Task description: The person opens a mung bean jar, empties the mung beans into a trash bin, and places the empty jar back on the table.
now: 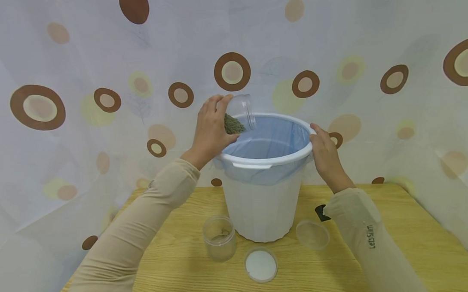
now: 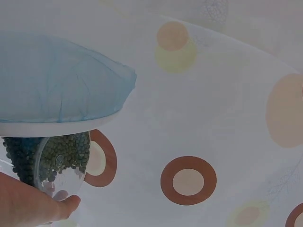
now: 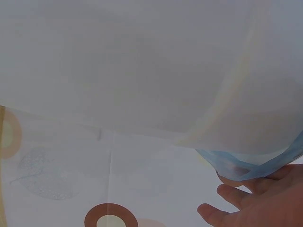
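Note:
In the head view my left hand (image 1: 212, 127) grips a clear plastic jar (image 1: 240, 103), tipped onto its side with the mouth facing right, over the left rim of a white trash bin (image 1: 263, 205). Small green beans (image 1: 233, 124), like mung beans, lie inside the jar; the left wrist view shows the beans (image 2: 66, 151) through its base. A thin blue bag (image 1: 276, 136) lines the bin and folds over its rim. My right hand (image 1: 327, 157) holds the rim at the right, with fingers (image 3: 232, 195) outside against the bag in the right wrist view.
A second clear jar (image 1: 220, 245), uncapped, stands on the wooden table (image 1: 176, 268) before the bin. Beside it lie a white-centred round lid (image 1: 261, 265) and a translucent lid (image 1: 313, 234). A patterned sheet (image 1: 253, 29) hangs behind.

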The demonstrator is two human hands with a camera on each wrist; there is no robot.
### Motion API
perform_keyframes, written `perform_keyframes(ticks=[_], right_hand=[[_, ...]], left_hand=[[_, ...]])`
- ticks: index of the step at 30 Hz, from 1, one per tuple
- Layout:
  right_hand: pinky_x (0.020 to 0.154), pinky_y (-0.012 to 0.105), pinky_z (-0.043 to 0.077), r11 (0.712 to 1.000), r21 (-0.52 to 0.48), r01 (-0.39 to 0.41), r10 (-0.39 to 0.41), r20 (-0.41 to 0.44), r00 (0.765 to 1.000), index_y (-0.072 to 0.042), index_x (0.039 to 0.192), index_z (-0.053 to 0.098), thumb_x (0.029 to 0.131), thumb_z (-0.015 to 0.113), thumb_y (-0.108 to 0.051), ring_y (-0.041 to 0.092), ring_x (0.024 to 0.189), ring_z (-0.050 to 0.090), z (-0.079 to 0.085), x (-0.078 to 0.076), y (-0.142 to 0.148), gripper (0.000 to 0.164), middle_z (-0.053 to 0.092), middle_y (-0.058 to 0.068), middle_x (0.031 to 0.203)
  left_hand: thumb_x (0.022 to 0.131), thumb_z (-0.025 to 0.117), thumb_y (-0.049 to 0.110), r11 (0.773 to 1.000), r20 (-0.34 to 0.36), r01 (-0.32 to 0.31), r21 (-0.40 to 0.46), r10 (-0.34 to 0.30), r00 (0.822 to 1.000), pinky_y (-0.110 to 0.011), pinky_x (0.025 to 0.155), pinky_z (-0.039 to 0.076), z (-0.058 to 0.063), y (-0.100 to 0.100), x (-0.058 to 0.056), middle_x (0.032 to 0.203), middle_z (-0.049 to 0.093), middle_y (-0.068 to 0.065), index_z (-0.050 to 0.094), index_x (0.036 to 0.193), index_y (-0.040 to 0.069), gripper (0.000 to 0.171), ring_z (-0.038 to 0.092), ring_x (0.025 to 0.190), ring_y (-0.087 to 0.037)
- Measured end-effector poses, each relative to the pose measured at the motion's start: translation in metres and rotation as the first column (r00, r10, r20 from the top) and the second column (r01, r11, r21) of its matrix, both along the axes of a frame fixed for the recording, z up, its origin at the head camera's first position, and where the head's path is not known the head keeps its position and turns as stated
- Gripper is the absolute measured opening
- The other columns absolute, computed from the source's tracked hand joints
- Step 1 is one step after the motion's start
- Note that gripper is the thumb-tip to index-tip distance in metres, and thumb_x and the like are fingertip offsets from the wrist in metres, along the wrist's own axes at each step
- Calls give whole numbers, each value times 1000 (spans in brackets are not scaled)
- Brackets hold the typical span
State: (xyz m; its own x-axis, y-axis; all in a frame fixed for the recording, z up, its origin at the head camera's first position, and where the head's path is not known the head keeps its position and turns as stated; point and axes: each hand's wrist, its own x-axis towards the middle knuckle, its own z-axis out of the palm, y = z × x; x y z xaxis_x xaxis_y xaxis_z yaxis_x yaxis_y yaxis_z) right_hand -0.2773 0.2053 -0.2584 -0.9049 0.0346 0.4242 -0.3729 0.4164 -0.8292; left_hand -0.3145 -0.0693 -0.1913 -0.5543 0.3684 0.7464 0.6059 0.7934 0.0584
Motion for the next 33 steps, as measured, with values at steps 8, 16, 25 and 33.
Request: perform_keyframes(ticks=[8, 16, 25, 33], right_hand=[[112, 59, 15, 1000, -10, -14, 14, -3, 1000, -3, 153, 15, 102, 20, -32, 40, 142, 17, -1, -1, 1, 59, 14, 22, 157], [112, 59, 15, 1000, 1, -2, 2, -7, 1000, -3, 153, 17, 101, 20, -33, 40, 142, 17, -1, 0, 0, 60, 15, 21, 157], [112, 58, 15, 1000, -17, -18, 17, -18, 1000, -2, 153, 16, 101, 20, -31, 40, 141, 17, -2, -2, 2, 59, 14, 23, 156], [113, 57, 16, 1000, -22, -19, 19, -13, 1000, -3, 153, 16, 102, 21, -33, 38, 142, 18, -1, 0, 1, 60, 14, 20, 157]], left_hand=[[67, 89, 23, 999, 8, -25, -42, 25, 1000, -45, 111, 27, 3, 0, 1, 136, 40, -17, 39, 141, 5, 92, 36, 130, -34], [67, 88, 22, 997, 11, -37, -74, 38, 999, -42, 114, 21, 5, -1, 0, 136, 40, -17, 38, 142, 7, 91, 34, 132, -32], [68, 88, 25, 989, 22, -70, -128, 74, 997, -38, 117, 14, 8, 0, 2, 139, 39, -15, 36, 143, 9, 92, 31, 136, -29], [69, 87, 24, 981, 28, -97, -168, 103, 994, -39, 117, 11, 9, 0, 2, 140, 38, -14, 35, 144, 10, 92, 30, 136, -30]])
